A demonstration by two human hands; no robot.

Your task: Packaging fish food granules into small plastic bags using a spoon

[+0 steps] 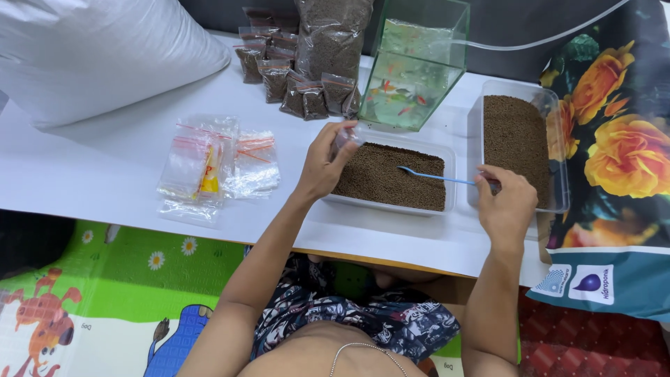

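Pinching a small clear bag (347,137) in my left hand (322,164) at centre frame, right-hand fingers (488,183) closed on the blue scoop (426,175) over the pellet tray (389,177); a tilt could spill pellets onto the surface (105,167).

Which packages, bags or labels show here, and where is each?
Small clear bag: in left hand, above the pellet tray.
Empty zip bags: clear, red-striped, table left.
Filled pellet bags: brown, far edge.
White sack: top left.
Square labels: lower right.
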